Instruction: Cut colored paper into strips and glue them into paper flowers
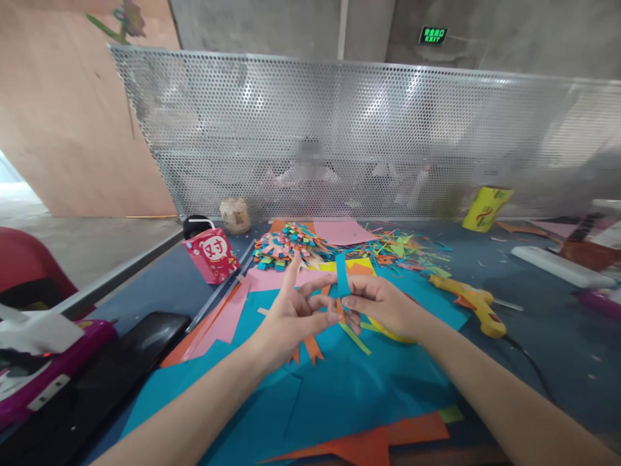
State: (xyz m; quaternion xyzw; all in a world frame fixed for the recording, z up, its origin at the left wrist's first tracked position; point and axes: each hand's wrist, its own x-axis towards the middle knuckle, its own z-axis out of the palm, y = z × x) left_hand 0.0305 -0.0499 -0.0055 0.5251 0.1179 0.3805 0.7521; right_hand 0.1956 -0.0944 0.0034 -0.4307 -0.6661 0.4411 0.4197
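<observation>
A narrow blue paper strip [342, 275] stands upright between the thumb and fingers of my right hand [385, 304]. Facing it, my left hand [294, 310] has its index finger raised and the others loosely bent and apart, with fingertips close to the strip. Whether they touch it I cannot tell. Below both hands lie large blue paper sheets [369, 395], with orange notched strips [313, 349] and a thin green strip [355, 338] on top. A yellow curved object [392, 333] is partly hidden under my right wrist.
Fringed multicoloured paper [286, 246] and loose paper shreds [398, 249] lie at the back, before a perforated metal screen [291, 116]. A yellow glue gun [473, 301] rests on the right. To the left are a red drink carton [211, 255] and a black phone [140, 343].
</observation>
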